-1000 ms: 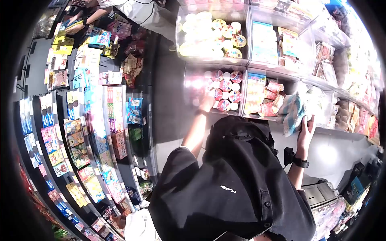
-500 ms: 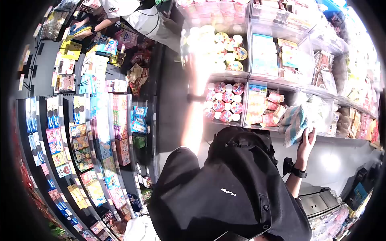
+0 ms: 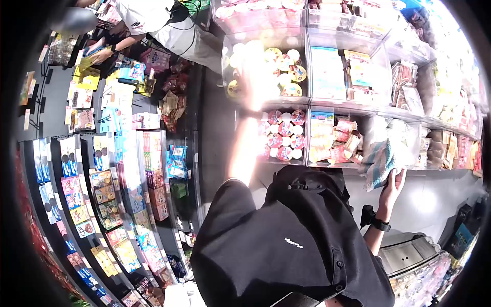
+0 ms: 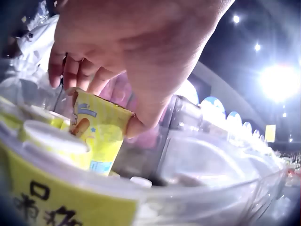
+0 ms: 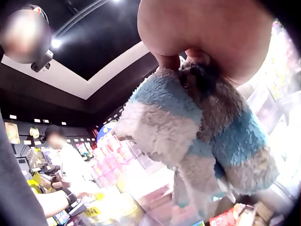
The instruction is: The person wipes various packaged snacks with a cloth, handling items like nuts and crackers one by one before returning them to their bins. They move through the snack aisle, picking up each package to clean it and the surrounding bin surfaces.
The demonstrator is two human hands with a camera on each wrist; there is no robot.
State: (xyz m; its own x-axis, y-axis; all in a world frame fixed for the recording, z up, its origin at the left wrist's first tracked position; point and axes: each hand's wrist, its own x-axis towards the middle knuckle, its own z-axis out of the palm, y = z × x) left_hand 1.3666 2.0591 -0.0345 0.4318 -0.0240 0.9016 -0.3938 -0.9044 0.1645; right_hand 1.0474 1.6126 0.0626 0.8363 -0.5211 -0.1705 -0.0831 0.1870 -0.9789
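In the left wrist view my left hand point(image 4: 136, 52) pinches a yellow printed cup point(image 4: 101, 129) by its rim, thumb on one side and fingers on the other. White-lidded cups point(image 4: 54, 141) lie beside it in a clear bin with a yellow handwritten label point(image 4: 66, 193). Glare washes out the left hand point(image 3: 253, 84) in the head view, over the bin of yellow cups point(image 3: 291, 74). My right hand point(image 5: 207, 37) grips a bunched blue, white and grey fluffy cloth point(image 5: 164, 117); in the head view this cloth point(image 3: 379, 161) hangs at the front edge of the bins.
Red-and-white cups point(image 3: 284, 134) fill the nearer bin, with packets point(image 3: 345, 140) in the bin to its right. Hanging snack racks point(image 3: 107, 199) line the left side. A person in a white top point(image 3: 146, 18) stands at the upper left. A dark case point(image 3: 409, 256) is at the lower right.
My left hand has moved from the red-and-white cups up to the yellow cups' bin. My right hand still holds the cloth near the same place. The other person's upper body has come further into view.
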